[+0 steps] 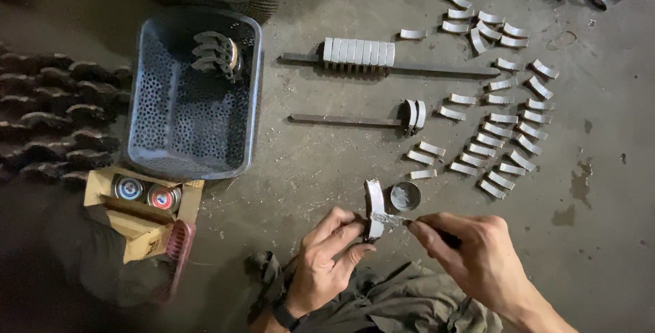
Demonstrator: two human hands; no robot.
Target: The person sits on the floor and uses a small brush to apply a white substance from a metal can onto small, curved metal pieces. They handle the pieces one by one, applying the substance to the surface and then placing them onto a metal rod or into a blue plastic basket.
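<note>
Your left hand [321, 265] sits at six o'clock in the view, its fingers [341, 227] closed around a curved grey lining piece [374, 207] that stands upright on edge. Your right hand [477, 254], at about five o'clock, has its fingers pinched shut on a small brush [392, 220] whose tip touches the lining piece. Just beside them, toward one o'clock of the piece, a small round tin [405, 196] of dark paste rests on the concrete floor [327, 162].

Toward two o'clock, many more curved pieces [501, 132] lie in loose rows. At twelve o'clock a long flat bar [437, 69] carries a packed stack of them, and a shorter bar [341, 120] below it holds two.

At ten o'clock stands a perforated blue basket [187, 121] with a few brake shoes [217, 53] inside. At eight o'clock an open cardboard box [140, 220] holds two round cans [145, 193].
</note>
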